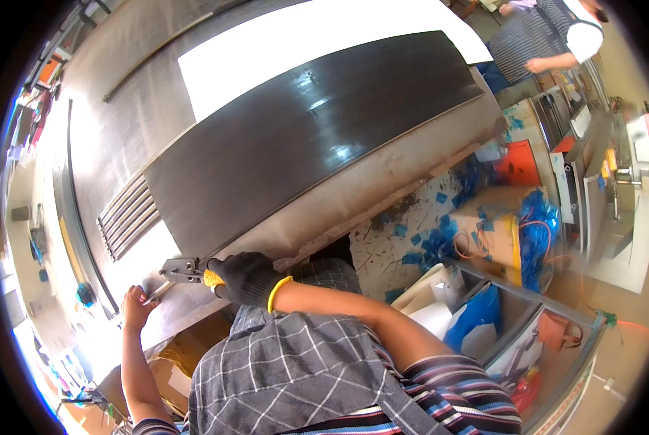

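Note:
My right hand, in a black glove with a yellow cuff, is closed around a yellow-handled cutter with a grey metal head. The cutter lies at the near left corner of a large dark sheet. My bare left hand pinches a thin, light strip by its end. The strip runs toward the cutter's head, but I cannot tell whether it sits between the jaws. Just beyond the tool, several slim grey strips lie side by side on the metal worktable.
A white sheet lies beyond the dark one. Long bars rest along the table's left side. Right of me stand a divided bin and a cardboard box with blue film. Scraps litter the floor. Another person stands at the far right.

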`<state>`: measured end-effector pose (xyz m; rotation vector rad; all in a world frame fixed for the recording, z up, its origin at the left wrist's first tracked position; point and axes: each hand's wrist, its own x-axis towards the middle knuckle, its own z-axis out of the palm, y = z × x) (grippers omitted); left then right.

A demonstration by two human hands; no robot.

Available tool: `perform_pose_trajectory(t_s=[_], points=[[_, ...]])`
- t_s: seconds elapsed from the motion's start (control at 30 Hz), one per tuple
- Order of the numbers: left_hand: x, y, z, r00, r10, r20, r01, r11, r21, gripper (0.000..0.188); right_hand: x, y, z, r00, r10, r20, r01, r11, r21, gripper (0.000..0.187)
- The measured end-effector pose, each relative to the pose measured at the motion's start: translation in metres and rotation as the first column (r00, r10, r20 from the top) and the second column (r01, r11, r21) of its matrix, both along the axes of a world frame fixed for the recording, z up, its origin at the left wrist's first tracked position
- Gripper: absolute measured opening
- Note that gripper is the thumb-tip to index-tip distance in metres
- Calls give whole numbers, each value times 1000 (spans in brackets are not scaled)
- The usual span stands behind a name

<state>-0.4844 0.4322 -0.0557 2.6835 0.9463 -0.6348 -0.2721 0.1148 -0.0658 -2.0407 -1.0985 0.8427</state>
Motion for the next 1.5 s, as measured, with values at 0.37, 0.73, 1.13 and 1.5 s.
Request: perform_pose_trajectory(t_s=[0.37,0.73,1.13,1.5], points=[[20,-28,32,994,-77,-83,85,992,98,42,330,-363,-46,149,-776,613,968,240,68,54],[11,-13,1,1000,-26,3,26,992,-124,32,169,-264,-48,821,-480,310,405,871,277,47],[-16,12,-41,987,-152,58,159,974,-163,38,63,-138,-18,864,-503,-9,479,817,322,40],[61,-47,31,982,-172,-83,174,985,20,41,430,-490,-27,110,-994,-21,991,108,82,53]])
